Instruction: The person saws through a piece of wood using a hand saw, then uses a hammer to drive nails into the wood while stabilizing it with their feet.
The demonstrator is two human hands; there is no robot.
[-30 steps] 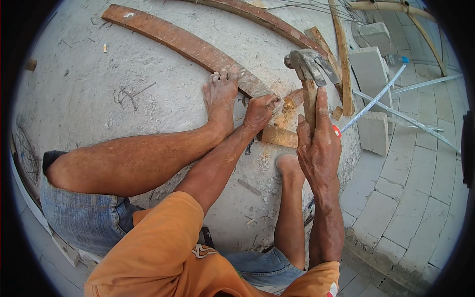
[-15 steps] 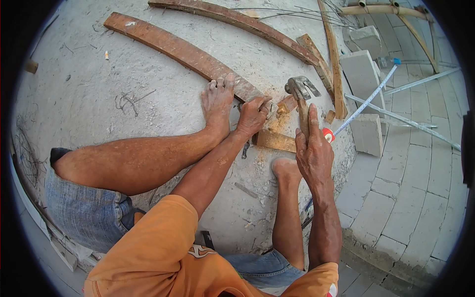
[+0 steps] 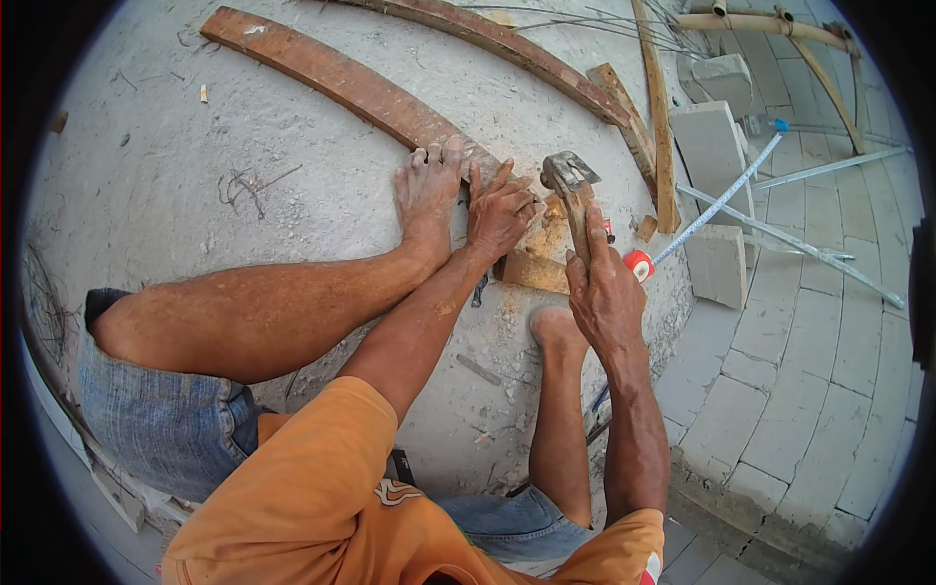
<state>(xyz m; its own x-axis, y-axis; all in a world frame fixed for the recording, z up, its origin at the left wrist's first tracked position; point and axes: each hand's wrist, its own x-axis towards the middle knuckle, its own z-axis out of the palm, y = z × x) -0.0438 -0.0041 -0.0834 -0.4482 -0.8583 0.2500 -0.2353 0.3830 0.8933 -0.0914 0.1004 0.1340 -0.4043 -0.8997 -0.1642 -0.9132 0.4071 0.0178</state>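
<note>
A long reddish-brown wooden plank [image 3: 341, 73] slants across the dusty ground, its near end beneath my left hand [image 3: 499, 216]. The fingers of that hand are spread and laid over the plank's end; whatever lies under the palm is hidden. My right hand [image 3: 609, 302] is closed around the wooden handle of a claw hammer [image 3: 570, 174]. The hammer's metal head is raised just right of my left fingers. My bare left foot [image 3: 426, 190] presses on the plank. Below the plank's end lies a short wood block [image 3: 533, 272], with sawdust [image 3: 546, 234] about it.
Another curved plank [image 3: 517, 49] and narrow wood strips [image 3: 655, 107] lie farther off. To the right are a red-and-white tape measure [image 3: 639, 264] with its blade [image 3: 717, 205] pulled out, pale blocks [image 3: 719, 265] and crossed metal strips [image 3: 804, 246]. A bent wire [image 3: 249, 188] lies left.
My left fingers have gone from bunched to spread over the plank's end. The hammer and my right hand have shifted slightly left, and the hammer head has turned.
</note>
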